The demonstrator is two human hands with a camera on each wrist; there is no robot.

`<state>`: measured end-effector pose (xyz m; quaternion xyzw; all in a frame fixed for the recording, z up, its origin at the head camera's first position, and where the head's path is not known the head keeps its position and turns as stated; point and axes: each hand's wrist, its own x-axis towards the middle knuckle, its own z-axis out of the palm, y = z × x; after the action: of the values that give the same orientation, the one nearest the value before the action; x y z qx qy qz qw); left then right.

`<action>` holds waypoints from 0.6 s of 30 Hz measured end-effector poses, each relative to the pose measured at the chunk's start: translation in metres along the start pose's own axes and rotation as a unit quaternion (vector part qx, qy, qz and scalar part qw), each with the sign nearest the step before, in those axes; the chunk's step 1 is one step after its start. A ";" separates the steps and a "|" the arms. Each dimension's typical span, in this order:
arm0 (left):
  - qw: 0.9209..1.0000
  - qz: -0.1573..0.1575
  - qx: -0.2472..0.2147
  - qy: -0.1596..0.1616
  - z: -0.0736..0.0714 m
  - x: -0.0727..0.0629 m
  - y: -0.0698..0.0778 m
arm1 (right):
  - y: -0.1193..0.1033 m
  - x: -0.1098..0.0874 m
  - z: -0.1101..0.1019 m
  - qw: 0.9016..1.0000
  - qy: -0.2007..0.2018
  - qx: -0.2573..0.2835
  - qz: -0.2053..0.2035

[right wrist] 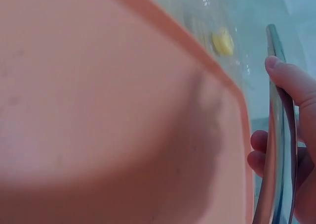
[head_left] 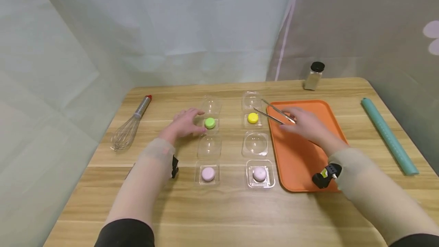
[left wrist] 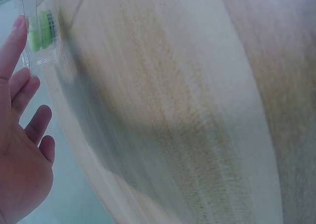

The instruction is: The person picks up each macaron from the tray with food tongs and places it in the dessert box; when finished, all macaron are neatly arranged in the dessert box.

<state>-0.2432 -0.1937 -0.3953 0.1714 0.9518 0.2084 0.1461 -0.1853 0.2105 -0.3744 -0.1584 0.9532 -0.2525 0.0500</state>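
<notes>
Left of the orange tray [head_left: 298,159], head view: yellow macaron [head_left: 253,117] in opened box [head_left: 252,103]; right hand [head_left: 305,123] over tray grips spread tongs [head_left: 269,116], best squeezed gently. Left wrist: left hand [left wrist: 17,150] loose beside green macaron [left wrist: 46,30]. Right wrist: same tongs grip.

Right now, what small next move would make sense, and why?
Perhaps lay the tongs, held by the right fingers, on the orange tray: each of the four open clear containers already holds a macaron, and the tray shows bare space.

Free lane between containers [head_left: 255,143], tongs [head_left: 271,117] rightward
</notes>
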 end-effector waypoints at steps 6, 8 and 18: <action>1.000 -0.002 0.000 -0.003 -0.001 0.000 0.000 | 0.014 -0.011 -0.002 1.000 0.024 -0.019 0.007; 1.000 -0.002 -0.001 -0.003 -0.001 0.000 0.000 | 0.018 -0.015 -0.002 0.999 0.029 -0.028 0.005; 1.000 0.000 0.000 0.007 0.001 0.000 -0.001 | 0.037 -0.031 -0.002 0.998 0.047 -0.044 0.023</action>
<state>-0.2435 -0.1944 -0.3963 0.1702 0.9527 0.2097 0.1395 -0.1670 0.2519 -0.3911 -0.1267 0.9681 -0.2162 0.0037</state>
